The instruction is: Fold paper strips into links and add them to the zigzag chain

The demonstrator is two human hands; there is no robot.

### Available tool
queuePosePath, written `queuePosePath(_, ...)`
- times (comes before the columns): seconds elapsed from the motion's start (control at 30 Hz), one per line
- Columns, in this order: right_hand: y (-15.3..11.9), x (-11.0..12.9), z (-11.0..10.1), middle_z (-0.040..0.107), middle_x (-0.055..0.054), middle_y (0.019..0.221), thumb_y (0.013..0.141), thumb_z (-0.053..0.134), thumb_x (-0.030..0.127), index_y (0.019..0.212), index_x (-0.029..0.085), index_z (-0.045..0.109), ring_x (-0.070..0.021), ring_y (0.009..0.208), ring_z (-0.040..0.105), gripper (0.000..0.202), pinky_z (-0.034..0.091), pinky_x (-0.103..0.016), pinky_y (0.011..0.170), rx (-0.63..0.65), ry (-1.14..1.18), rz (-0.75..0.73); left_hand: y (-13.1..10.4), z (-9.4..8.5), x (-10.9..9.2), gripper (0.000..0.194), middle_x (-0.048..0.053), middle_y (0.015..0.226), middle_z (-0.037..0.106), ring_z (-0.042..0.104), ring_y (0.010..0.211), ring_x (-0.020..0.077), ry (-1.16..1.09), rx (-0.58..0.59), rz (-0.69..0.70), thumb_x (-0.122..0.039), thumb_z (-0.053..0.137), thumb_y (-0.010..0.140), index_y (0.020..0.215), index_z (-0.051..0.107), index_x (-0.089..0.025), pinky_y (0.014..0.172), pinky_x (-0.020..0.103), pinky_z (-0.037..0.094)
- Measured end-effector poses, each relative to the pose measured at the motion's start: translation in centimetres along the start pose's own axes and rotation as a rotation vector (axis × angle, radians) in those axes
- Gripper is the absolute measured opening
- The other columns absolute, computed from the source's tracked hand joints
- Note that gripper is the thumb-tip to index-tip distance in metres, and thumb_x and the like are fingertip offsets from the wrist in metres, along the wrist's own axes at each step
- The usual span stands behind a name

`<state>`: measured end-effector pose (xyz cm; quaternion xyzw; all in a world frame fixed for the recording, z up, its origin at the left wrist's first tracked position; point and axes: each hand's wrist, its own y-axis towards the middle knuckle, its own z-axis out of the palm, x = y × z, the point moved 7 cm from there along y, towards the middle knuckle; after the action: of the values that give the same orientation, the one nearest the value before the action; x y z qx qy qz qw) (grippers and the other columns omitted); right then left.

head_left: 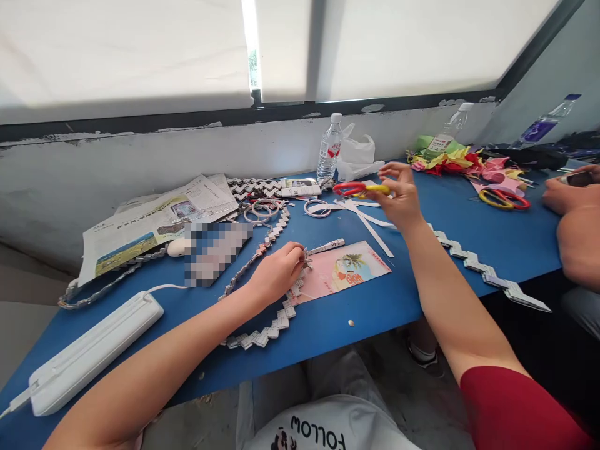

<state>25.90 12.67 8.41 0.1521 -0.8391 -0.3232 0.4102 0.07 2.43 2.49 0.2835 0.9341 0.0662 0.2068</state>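
The paper chain [261,337] on the desk [328,334] looks light, flexible and easily crushed, best pinched flat across a fold, with the left hand [281,269] gripping it and the right hand [402,197] gripping scissors [364,188].

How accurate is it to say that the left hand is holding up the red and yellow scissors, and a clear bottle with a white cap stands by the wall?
Not quite: the head view shows the red and yellow scissors in the right hand, not the left hand. A clear bottle with a white cap does stand by the wall.
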Motion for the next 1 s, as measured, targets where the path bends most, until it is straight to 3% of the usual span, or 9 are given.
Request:
queuePosePath(0.07,0.2,1.1,-1.4,0.059,-0.008,0.122,0.078,0.065,0.052,0.067,0.024,0.058,-0.0297,0.113,0.058,0.031,0.047,-0.048,0.095,-0.204,0.282,-0.013,-0.1,0.2,0.3,0.012,0.008,0.111,0.067,0.069,0.083,0.0186,-0.059,0.024,-0.053,-0.021,0.043,0.092,0.094,0.055,-0.021,0.073,0.030,0.053)
queuePosePath(0.2,0.9,2.5,-3.2,0.069,-0.005,0.094,0.080,0.065,0.049,0.082,0.025,0.059,-0.0276,0.096,0.068,0.024,0.052,-0.049,0.087,-0.498,0.755,0.009,-0.1,0.5,0.9,0.012,0.005,0.089,0.073,0.070,0.082,0.0208,-0.209,0.058,-0.168,-0.024,0.047,0.089,0.098,0.056,-0.023,0.070,0.029,0.053)
queuePosePath(0.27,1.3,3.7,-3.9,0.068,-0.004,0.090,0.082,0.063,0.046,0.084,0.023,0.059,-0.0246,0.091,0.070,0.023,0.054,-0.045,0.087,-0.562,0.857,-0.021,-0.1,0.5,1.1,0.015,0.004,0.089,0.074,0.070,0.081,0.0201,-0.262,0.058,-0.195,-0.026,0.047,0.088,0.100,0.057,-0.023,0.070,0.029,0.054)
queuePosePath(0.4,1.3,6.2,-3.5,0.068,-0.004,0.088,0.088,0.053,0.049,0.084,0.023,0.061,-0.0244,0.089,0.070,0.028,0.056,-0.045,0.085,-0.460,0.885,0.031,0.0,0.4,1.4,0.022,0.006,0.096,0.075,0.071,0.085,0.0198,-0.306,0.057,-0.220,-0.027,0.046,0.088,0.103,0.060,-0.020,0.074,0.028,0.054)
queuePosePath(0.5,-0.2,7.4,-2.2,0.068,-0.004,0.084,0.087,0.051,0.057,0.081,0.024,0.060,-0.0269,0.091,0.070,0.034,0.058,-0.047,0.077,-0.386,0.833,0.077,0.0,0.4,1.2,0.024,0.005,0.097,0.075,0.071,0.087,0.0197,-0.282,0.071,-0.200,-0.027,0.045,0.090,0.105,0.062,-0.020,0.075,0.028,0.054)
queuePosePath(0.57,-1.0,8.1,-1.0,0.067,-0.003,0.081,0.084,0.054,0.060,0.077,0.025,0.060,-0.0270,0.090,0.070,0.036,0.058,-0.046,0.073,-0.270,0.783,0.081,0.1,0.5,1.0,0.025,0.005,0.096,0.075,0.070,0.086,0.0200,-0.216,0.089,-0.170,-0.027,0.044,0.091,0.106,0.063,-0.021,0.076,0.029,0.054)
queuePosePath(1.0,-1.3,7.8,-0.8,0.061,-0.005,0.077,0.080,0.052,0.066,0.070,0.025,0.053,-0.0255,0.081,0.067,0.043,0.057,-0.046,0.071,-0.276,0.745,0.069,0.1,1.3,0.5,0.024,0.006,0.099,0.075,0.071,0.086,0.0229,-0.017,0.153,-0.074,-0.024,0.039,0.095,0.107,0.060,-0.021,0.074,0.031,0.051)
